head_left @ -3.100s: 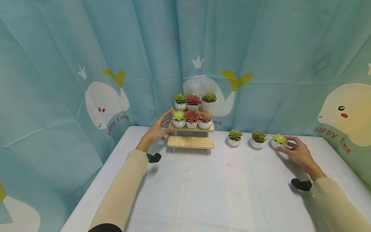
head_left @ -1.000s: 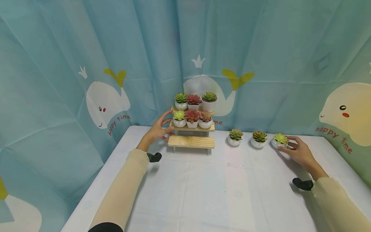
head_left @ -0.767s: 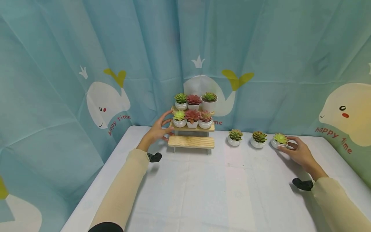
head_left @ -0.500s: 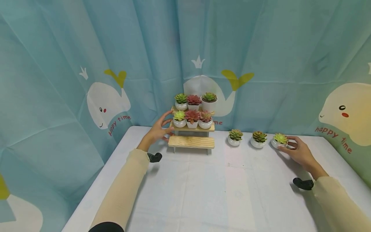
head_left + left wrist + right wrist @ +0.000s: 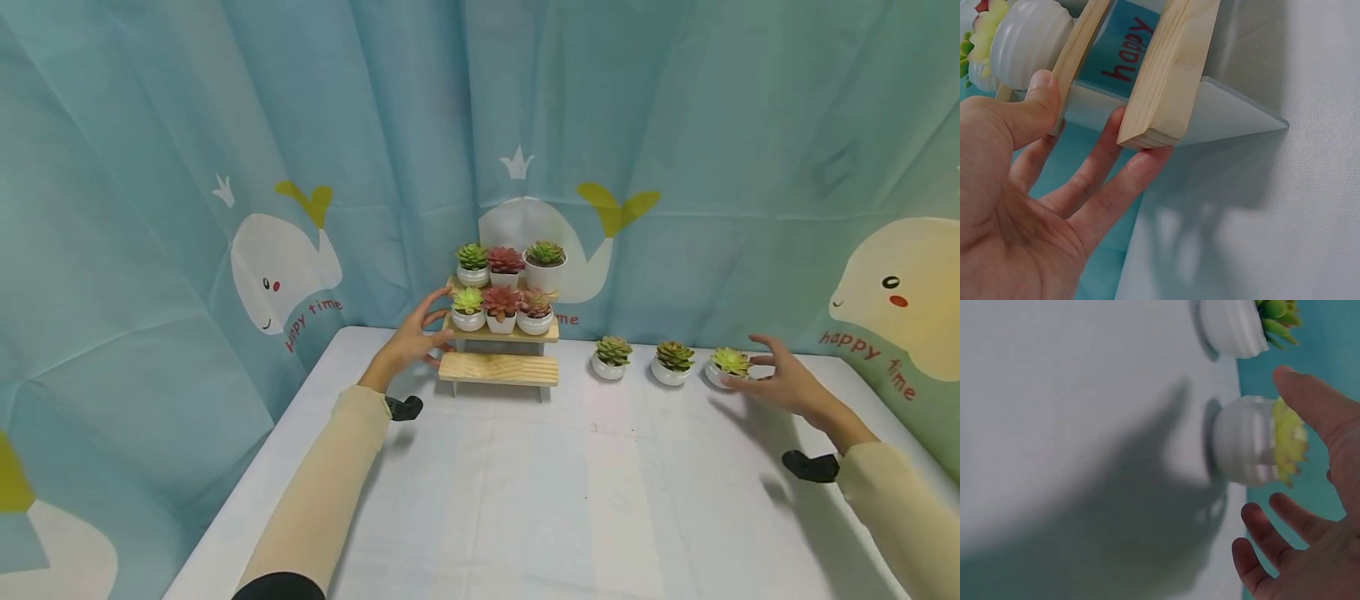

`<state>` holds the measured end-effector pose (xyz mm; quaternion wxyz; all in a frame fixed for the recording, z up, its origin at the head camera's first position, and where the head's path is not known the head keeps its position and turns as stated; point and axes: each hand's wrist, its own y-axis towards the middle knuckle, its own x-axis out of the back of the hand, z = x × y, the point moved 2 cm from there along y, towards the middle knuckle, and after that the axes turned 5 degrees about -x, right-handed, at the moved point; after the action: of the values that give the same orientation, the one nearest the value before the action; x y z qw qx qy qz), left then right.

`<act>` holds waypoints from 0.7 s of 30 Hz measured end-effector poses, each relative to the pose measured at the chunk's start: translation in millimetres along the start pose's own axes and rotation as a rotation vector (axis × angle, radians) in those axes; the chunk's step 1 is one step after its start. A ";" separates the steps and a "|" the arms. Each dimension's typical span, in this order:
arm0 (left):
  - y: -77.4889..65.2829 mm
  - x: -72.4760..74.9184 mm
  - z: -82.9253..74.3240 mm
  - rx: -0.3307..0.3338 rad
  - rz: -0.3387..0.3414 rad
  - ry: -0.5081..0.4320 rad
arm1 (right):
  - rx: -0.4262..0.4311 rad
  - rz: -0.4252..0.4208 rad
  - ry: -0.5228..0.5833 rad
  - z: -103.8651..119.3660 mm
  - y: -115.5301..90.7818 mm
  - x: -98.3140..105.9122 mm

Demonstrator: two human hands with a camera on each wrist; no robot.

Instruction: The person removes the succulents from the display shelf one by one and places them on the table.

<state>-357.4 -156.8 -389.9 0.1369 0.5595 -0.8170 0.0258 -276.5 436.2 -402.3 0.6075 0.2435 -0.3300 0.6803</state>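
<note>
My left hand holds the left end of a three-tier wooden plant stand. In the left wrist view the thumb lies at the middle board and fingertips touch the end of the lowest board. My right hand is spread beside a light-green potted succulent. The right wrist view shows a gap between the fingers and that succulent's white pot, which stands upright on the table. To its left stand a dark-green succulent with brownish tips and another green succulent.
The stand's upper two tiers bear several potted succulents, among them a red one and a green one in a taller pot. A blue curtain with whale prints hangs behind the white table.
My right hand has let go of the light-green succulent, its fingers spreading and drawing back to the right. The left hand stays at the stand. The camera view has shifted slightly.
</note>
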 end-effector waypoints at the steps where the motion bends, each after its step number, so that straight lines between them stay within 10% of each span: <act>1: -0.1 -0.2 -0.3 0.001 -0.001 0.001 | 0.009 0.000 -0.001 2.8 -0.6 1.8; 21: -1.0 -1.1 -0.7 0.018 -0.014 0.013 | 0.128 -0.085 -0.022 55.7 -1.5 12.9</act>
<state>-356.0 -156.0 -389.6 0.1375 0.5661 -0.8120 0.0357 -280.7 403.4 -355.6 0.6153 0.3031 -0.2817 0.6710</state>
